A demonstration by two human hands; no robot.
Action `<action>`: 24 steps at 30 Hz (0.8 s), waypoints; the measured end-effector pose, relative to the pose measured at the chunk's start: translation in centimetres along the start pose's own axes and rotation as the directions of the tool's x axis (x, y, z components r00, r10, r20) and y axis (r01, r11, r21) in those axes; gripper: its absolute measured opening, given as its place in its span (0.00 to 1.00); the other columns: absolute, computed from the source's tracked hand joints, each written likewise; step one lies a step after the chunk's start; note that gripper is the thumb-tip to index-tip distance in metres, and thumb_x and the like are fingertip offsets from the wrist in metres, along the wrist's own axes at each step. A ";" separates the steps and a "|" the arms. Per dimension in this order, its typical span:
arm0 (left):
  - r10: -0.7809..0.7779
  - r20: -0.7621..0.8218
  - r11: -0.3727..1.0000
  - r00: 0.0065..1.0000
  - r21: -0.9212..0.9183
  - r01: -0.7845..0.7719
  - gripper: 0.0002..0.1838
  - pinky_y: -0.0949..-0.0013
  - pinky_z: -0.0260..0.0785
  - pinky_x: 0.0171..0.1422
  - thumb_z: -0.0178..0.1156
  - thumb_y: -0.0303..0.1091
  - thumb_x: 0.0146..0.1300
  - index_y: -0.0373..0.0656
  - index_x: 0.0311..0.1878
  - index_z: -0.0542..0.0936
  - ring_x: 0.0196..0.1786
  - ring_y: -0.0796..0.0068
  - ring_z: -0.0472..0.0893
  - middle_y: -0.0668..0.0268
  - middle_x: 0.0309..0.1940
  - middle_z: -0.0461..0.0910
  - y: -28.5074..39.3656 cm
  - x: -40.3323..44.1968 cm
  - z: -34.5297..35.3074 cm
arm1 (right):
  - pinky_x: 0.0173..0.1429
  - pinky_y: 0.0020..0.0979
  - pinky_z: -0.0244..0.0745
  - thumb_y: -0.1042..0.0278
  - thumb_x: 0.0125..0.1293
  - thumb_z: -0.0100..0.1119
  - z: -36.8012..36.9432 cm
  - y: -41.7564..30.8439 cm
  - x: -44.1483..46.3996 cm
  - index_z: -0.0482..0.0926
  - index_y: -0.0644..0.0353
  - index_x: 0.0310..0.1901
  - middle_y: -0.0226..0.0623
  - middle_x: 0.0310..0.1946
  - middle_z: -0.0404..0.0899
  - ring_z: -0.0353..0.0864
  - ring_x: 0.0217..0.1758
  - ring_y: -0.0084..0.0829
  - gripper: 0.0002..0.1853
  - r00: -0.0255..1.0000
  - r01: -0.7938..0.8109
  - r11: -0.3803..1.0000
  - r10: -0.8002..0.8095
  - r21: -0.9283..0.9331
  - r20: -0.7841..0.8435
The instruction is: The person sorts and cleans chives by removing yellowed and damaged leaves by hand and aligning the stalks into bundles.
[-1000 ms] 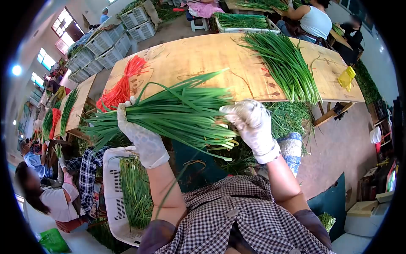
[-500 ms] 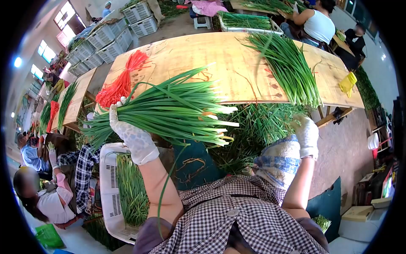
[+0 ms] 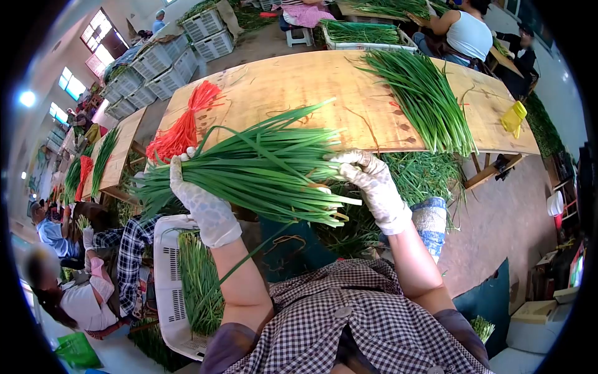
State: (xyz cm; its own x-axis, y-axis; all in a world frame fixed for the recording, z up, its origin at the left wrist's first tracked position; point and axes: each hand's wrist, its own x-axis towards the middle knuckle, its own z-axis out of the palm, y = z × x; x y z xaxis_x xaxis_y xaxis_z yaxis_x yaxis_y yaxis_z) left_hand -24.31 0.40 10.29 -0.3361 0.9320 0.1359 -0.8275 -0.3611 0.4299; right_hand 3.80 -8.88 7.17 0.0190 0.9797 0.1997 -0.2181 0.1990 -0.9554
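A thick bunch of garlic chives (image 3: 255,165) lies across my gloved left hand (image 3: 208,212), which is closed around the leafy part. The pale stem ends point right, toward my gloved right hand (image 3: 375,190). The right fingers are bent and pinch stalks at the upper edge of those ends. One long leaf hangs down over my left forearm. Behind the bunch, red ties (image 3: 180,128) are heaped on the wooden table (image 3: 293,81). A second pile of garlic chives (image 3: 423,100) rests toward the table's right, stem ends facing me.
A white crate (image 3: 169,287) holding chives stands at my lower left. Loose green leaves (image 3: 420,181) are heaped below the table edge. Something yellow (image 3: 513,117) sits at the table's right end. Stacked crates (image 3: 152,65) and several other people are around the room.
My right hand has moved left from beside the table to the stem ends and closed on stalks there. The bunch in my left hand has shifted slightly right and down.
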 end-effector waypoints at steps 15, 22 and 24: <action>0.071 -0.158 0.997 0.985 -0.011 -0.074 0.07 0.64 0.73 0.47 0.53 0.32 0.65 0.42 0.32 0.73 0.36 0.68 0.78 0.63 0.31 0.78 -0.1 0.0 2.4 | 0.61 0.31 0.71 0.64 0.55 0.69 -3.3 -4.6 -3.4 0.82 0.52 0.52 0.32 0.51 0.82 0.80 0.53 0.30 0.21 0.891 0.158 0.637 -0.421 -0.754 -0.168; 0.065 -0.149 0.997 0.987 -0.028 -0.070 0.07 0.65 0.75 0.46 0.53 0.32 0.65 0.42 0.31 0.73 0.36 0.68 0.78 0.63 0.30 0.78 0.0 -0.2 3.2 | 0.50 0.31 0.75 0.65 0.57 0.67 2.1 -2.0 0.8 0.83 0.55 0.38 0.31 0.39 0.83 0.81 0.42 0.32 0.09 0.853 0.421 0.450 -0.492 -0.788 0.175; 0.077 -0.192 0.996 0.978 -0.024 -0.083 0.07 0.65 0.75 0.45 0.54 0.32 0.65 0.42 0.31 0.74 0.36 0.69 0.79 0.64 0.30 0.78 0.0 -0.4 3.4 | 0.46 0.28 0.74 0.67 0.62 0.62 1.7 -2.3 0.3 0.82 0.56 0.36 0.33 0.36 0.83 0.81 0.40 0.27 0.04 0.936 0.276 0.834 -0.345 -0.478 -0.062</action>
State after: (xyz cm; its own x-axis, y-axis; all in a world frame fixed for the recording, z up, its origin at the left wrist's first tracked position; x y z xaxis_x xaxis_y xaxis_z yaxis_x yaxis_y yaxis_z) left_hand -22.62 0.16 13.31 -0.4788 0.8779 -0.0056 -0.8074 -0.4379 0.3954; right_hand 2.68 -9.11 9.77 0.1538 0.8502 0.5035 0.2901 0.4483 -0.8455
